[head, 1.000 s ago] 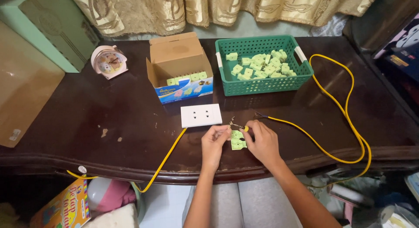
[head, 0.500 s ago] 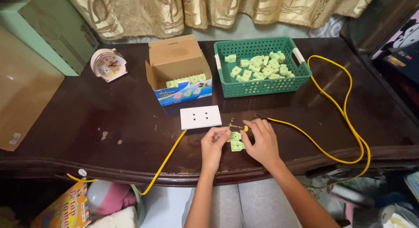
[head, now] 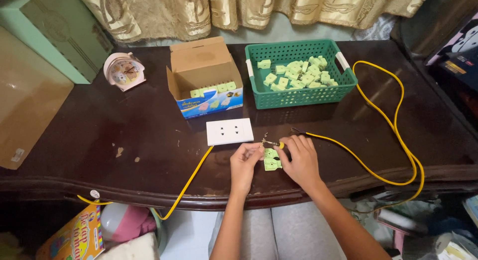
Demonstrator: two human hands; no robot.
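Far left: flat cardboard sheet (head: 27, 115) leaning over the edge of the dark wooden table (head: 124, 140); bare, scuffed tabletop beside it, roomy. Further back, round pink alarm clock (head: 123, 71), then open cardboard box (head: 205, 76) with light green pieces along its front. Just before it, white rectangular wall socket plate (head: 229, 131), smooth plastic, with a yellow cable (head: 189, 183) running from it over the front edge. Near that edge, left hand (head: 245, 163), fingers curled, pinching the thin metal end of a small tool (head: 271, 143). Between the hands, light green plastic socket piece (head: 272, 159), flat on the wood. Right hand (head: 300, 160) loosely curled, fingertips on the green piece and the tool's yellow tip. Behind, green perforated basket (head: 298, 93) of similar pieces. Right: looping yellow wire (head: 398, 135), open tabletop within the loop.
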